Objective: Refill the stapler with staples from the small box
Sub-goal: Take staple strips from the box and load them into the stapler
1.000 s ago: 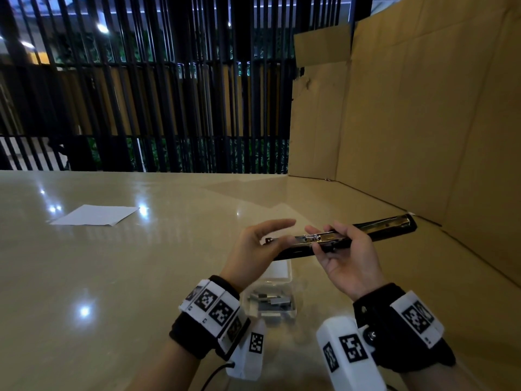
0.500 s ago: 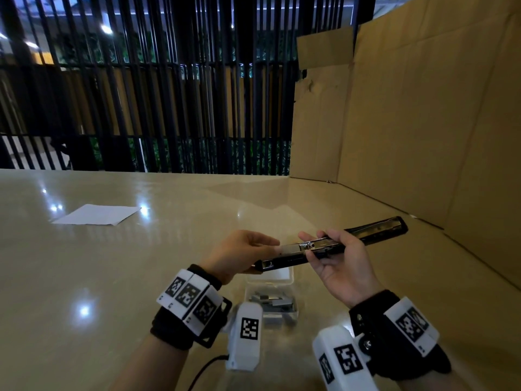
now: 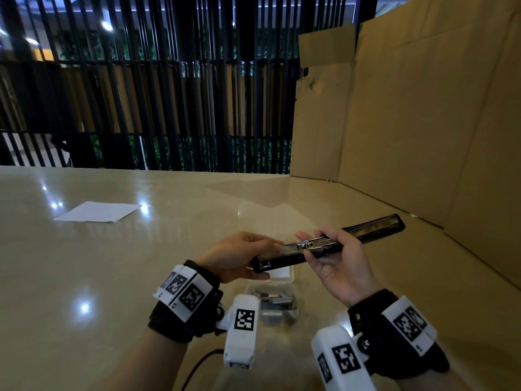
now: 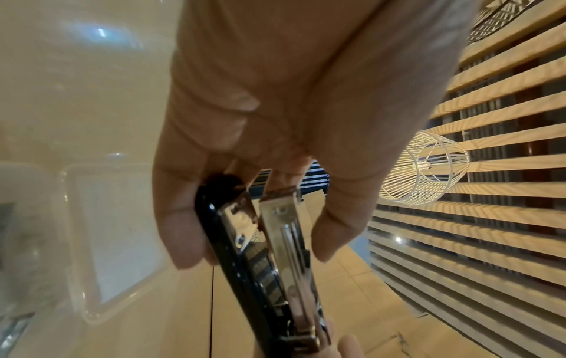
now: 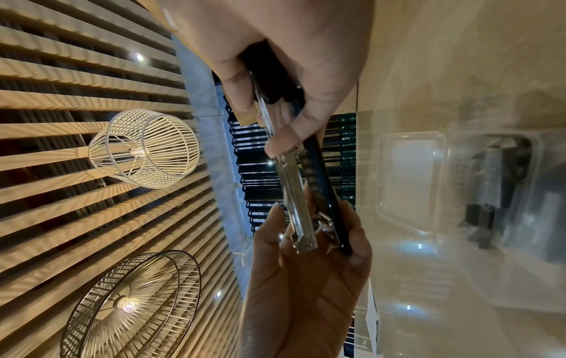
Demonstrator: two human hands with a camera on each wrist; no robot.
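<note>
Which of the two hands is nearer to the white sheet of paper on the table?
Left. The left hand holds the stapler at its near end, on the side of the sheet of paper. The right hand grips the stapler's middle, farther from the paper.

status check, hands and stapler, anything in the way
Left hand grips stapler near end, right hand grips its middle. Stapler opened flat, held above open staple box. Nothing in the way.

Stapler point(image 3: 327, 244) lying open, mid-frame
Black, its silver magazine showing; clear small box point(image 3: 277, 299) of staples point(image 3: 275, 301) sitting just below it.
</note>
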